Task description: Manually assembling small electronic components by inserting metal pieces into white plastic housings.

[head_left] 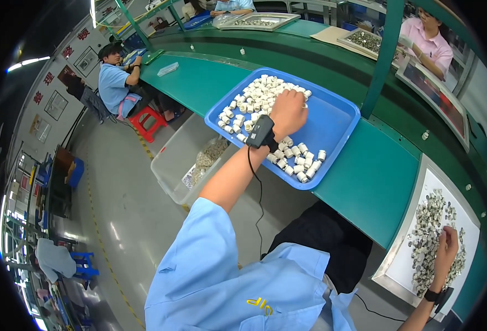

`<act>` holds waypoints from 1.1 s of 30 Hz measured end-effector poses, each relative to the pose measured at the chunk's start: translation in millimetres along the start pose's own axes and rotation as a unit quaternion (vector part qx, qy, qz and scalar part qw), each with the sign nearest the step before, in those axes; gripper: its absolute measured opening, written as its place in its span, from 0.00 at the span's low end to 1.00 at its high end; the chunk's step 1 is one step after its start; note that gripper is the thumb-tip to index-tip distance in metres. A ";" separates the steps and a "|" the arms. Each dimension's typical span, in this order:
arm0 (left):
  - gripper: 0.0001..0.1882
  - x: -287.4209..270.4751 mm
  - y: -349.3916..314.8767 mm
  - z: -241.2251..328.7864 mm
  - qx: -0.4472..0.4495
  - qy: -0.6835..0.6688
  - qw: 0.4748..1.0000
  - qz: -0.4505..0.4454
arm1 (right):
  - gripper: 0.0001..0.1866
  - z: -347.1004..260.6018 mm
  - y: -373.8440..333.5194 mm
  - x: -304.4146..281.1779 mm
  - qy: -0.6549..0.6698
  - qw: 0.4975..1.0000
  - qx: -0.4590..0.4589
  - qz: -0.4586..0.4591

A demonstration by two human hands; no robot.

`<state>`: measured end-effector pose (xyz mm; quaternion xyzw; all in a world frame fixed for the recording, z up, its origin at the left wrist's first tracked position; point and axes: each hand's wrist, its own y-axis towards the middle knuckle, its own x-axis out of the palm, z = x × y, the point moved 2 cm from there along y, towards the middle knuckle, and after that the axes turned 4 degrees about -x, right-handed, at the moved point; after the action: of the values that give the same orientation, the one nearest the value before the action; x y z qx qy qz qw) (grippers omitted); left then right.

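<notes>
My left hand (289,115) is closed above the blue tray (334,124), knuckles up, its fingertips hidden below. Small white cylindrical pieces (262,91) crowd the tray's far and left parts, and another cluster (299,160) lies along its near edge. My right hand (446,251) reaches down into a metal-framed white tray (434,182) at the right. Its fingers are drawn together among a spread of small, shiny metal-coloured parts (426,226). Whatever either hand pinches is too small or hidden to make out. A black strapped device sits on each wrist, trailing a cable.
Behind the green bench (365,187) curves a dark green belt (326,60) with a few scattered white pieces. A green post (384,60) rises beyond the blue tray. Below stands a clear plastic bin (166,174) with bagged parts; a red stool (147,124) and co-workers are farther off.
</notes>
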<state>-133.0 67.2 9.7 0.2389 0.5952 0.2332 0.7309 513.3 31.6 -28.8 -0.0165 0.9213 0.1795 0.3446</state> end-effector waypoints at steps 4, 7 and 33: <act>0.09 -30.5 -33.4 72.1 0.052 -0.259 0.964 -0.030 | 0.11 -42.8 -14.9 9.3 0.119 0.992 0.024 0.044; 0.11 -43.5 -81.4 149.7 0.097 -0.343 0.928 -0.108 | 0.12 -57.5 -32.9 17.7 0.137 0.990 0.005 0.035; 0.23 220.6 -114.8 419.3 0.006 -0.644 0.749 -0.154 | 0.09 82.3 1.6 98.3 0.420 0.901 -0.051 0.098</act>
<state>325.4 85.9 -155.4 0.2420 0.0128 -0.0949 0.9655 489.9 70.4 -148.8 -0.0172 0.9670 0.2360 -0.0947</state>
